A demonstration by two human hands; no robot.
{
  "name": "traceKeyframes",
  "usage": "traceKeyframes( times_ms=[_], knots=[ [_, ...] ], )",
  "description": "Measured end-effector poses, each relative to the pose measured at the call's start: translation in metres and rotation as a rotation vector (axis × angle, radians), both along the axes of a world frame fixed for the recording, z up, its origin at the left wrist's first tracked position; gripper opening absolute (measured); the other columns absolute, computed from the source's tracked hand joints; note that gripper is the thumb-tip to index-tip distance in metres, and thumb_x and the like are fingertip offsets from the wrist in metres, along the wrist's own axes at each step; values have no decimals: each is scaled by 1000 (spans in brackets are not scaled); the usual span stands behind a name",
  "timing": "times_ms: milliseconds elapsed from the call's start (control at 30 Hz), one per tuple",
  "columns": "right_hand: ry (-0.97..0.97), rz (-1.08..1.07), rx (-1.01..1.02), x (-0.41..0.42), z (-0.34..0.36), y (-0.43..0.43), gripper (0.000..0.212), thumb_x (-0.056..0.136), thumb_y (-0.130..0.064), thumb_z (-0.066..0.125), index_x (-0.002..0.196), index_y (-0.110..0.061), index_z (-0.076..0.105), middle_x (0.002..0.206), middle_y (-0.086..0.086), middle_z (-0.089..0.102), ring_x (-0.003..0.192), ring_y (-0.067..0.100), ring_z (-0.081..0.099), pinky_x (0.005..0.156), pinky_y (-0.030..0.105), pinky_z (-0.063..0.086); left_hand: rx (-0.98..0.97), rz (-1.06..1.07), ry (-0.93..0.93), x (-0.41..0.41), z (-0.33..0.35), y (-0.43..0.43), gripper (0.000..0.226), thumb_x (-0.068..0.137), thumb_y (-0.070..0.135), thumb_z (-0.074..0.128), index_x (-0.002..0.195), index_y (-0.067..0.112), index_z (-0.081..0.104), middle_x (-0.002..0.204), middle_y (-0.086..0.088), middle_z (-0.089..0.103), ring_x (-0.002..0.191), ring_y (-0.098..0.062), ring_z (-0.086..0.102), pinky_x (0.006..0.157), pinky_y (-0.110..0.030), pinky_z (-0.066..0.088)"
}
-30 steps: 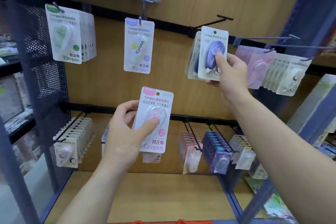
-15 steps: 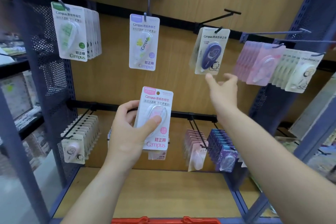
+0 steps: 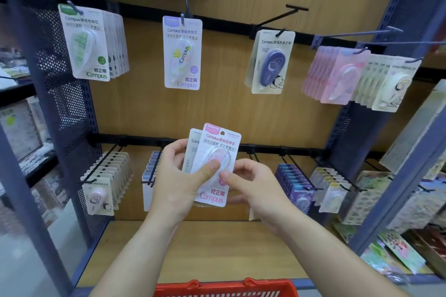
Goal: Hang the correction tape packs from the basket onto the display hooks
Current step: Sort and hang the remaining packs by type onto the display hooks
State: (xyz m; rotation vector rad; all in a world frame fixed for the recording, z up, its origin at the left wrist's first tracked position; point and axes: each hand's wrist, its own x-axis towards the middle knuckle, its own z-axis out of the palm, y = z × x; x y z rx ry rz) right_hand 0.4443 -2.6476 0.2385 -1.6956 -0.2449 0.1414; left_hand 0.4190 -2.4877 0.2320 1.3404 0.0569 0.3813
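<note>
My left hand [image 3: 178,185] grips a small stack of correction tape packs; the front one is a pink Campus pack [image 3: 218,149] with a second pack [image 3: 191,149] showing behind it. My right hand [image 3: 251,188] pinches the right edge of the pink pack with thumb and forefinger. Both hands are in front of the lower hook rail. On the upper rail hangs a dark blue pack [image 3: 271,62], beside a bare black hook [image 3: 280,15]. The red basket [image 3: 225,288] shows its rim at the bottom edge.
The upper rail carries green packs [image 3: 85,43], a purple-topped pack [image 3: 183,53], pink packs [image 3: 337,77] and cream packs [image 3: 388,84]. Full lower hooks hold more packs [image 3: 103,183]. Long bare blue hooks [image 3: 362,32] stick out at right. A blue shelf post [image 3: 395,190] stands right.
My right hand left the dark blue pack hanging on the upper hook, came down and took hold of the pink pack in my left hand. A second pack now shows behind it.
</note>
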Motion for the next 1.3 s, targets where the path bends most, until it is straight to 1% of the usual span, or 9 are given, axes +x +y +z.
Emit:
traceKeyframes(
  times_ms=[100,233,300,467,600,833,967,1200,1300],
  knots=[
    [22,-55,34,-2,-2,-12,18,100,-16,64,112,-4,61,102,10,78,93,27,77,73,39,63,-8,-13,25,1,0,-9,63,73,25,87,127,22,54,108,4,77,91,-19,77,60,-40,62],
    [54,-124,96,-7,-3,-32,17,103,-17,58,117,-7,57,97,6,80,88,30,78,72,41,63,39,5,52,5,-6,-24,43,90,11,76,125,25,56,106,8,77,95,-15,76,73,-44,63],
    [68,-141,105,-10,-7,-44,16,102,-15,58,116,-7,57,99,7,79,86,31,78,69,41,63,80,-8,70,6,-11,-32,40,94,4,69,124,27,56,108,10,77,95,-14,76,70,-40,62],
    [112,-207,72,-16,-35,-79,16,100,-13,58,115,-10,56,101,6,79,88,28,78,81,54,62,197,1,151,2,-37,-39,40,93,4,69,121,30,56,111,8,74,91,-12,76,63,-35,60],
    [181,-315,14,-14,-73,-114,15,98,-10,59,113,-10,59,95,4,79,85,26,78,83,56,61,226,6,320,-5,-75,-30,35,93,6,70,121,25,59,108,5,76,80,-16,77,56,-33,57],
    [351,-334,-185,-5,-141,-144,6,94,-10,60,100,-8,58,99,10,76,86,27,77,85,61,59,299,-45,509,-8,-120,-24,32,90,2,73,118,15,65,103,-3,79,88,-25,77,73,-45,62],
    [377,-283,-268,5,-165,-143,5,92,-12,62,92,-13,57,91,4,75,84,25,76,88,58,59,312,-40,559,-5,-132,-21,29,88,-2,72,113,12,64,100,-4,79,85,-30,75,82,-57,58],
    [314,-174,-255,26,-159,-117,14,94,-14,60,108,-12,59,103,10,76,91,27,76,80,48,61,314,-15,562,2,-136,-13,28,88,-4,71,109,12,62,100,-5,78,73,-15,75,66,-35,60],
    [274,-67,-241,29,-156,-94,16,95,-11,62,111,-14,61,101,11,77,87,22,75,71,36,55,317,3,566,3,-138,-6,28,90,-2,69,112,13,61,93,0,79,77,-20,77,75,-50,61]
  ],
)
